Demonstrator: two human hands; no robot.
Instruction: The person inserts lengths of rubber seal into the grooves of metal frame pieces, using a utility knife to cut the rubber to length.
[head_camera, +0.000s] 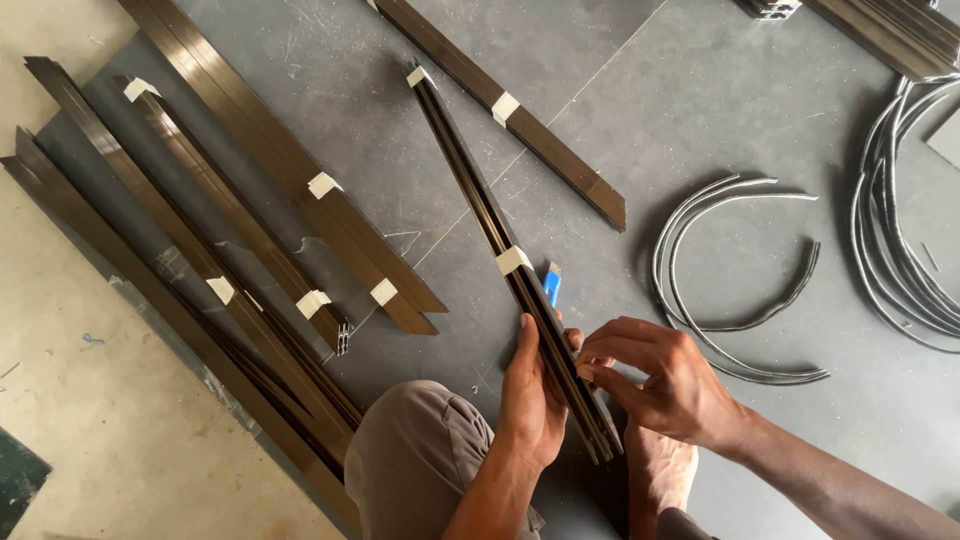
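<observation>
1. My left hand (533, 395) is wrapped around the near end of a long dark metal profile bundle (510, 262), thumb on the left face and fingers closed round the other side, so that grip is fully closed on it.
2. My right hand (655, 380) sits just to the right of the same bundle, fingertips pinched together against its right edge; I cannot tell whether anything small lies between them.
3. The bundle runs from between my hands away to the upper left, lying slanted over the grey floor sheet (700, 120). Pale tape bands (513, 260) wrap it at the middle and at the far end.
4. A small blue tool (552, 288) peeks out just right of the bundle, beyond my left fingers.
5. My bent knee (415, 455) in brown cloth is just left of the left wrist, and my bare foot (660, 470) lies under the right hand.
6. More taped dark profiles (300, 180) lie in a slanted row to the left, well apart from my hands.
7. Curved black rubber strips (730, 325) lie on the floor to the right, with a larger coil (900, 220) at the far right edge.
</observation>
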